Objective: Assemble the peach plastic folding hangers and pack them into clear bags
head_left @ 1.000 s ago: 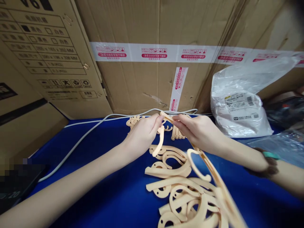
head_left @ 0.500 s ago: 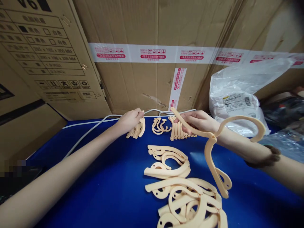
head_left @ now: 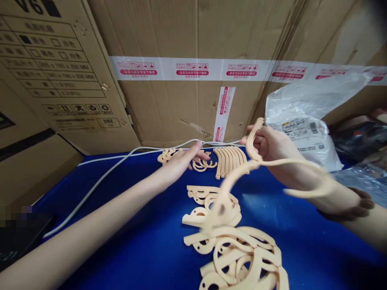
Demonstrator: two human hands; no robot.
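My right hand (head_left: 273, 155) is closed on a long beige plastic hanger frame (head_left: 238, 177), which hangs motion-blurred above the blue table (head_left: 127, 217). My left hand (head_left: 181, 160) hovers low over the table with fingers stretched out, holding nothing, beside a small stack of hook pieces (head_left: 165, 155). A pair of small hooks (head_left: 204, 164) and a fan of straight strips (head_left: 229, 158) lie just beyond it. A loose pile of curved beige parts (head_left: 232, 245) lies in front.
Taped cardboard boxes (head_left: 193, 68) wall off the back and left. A grey cable (head_left: 102, 177) runs along the table's far edge. A white plastic bag with a label (head_left: 302, 125) sits at the right, clear plastic wrap (head_left: 363, 177) beside it.
My left hand put a hook piece on the far stack, then let go and opened. My right hand lifted the frame and swung it, its long end now sweeping over the pile.
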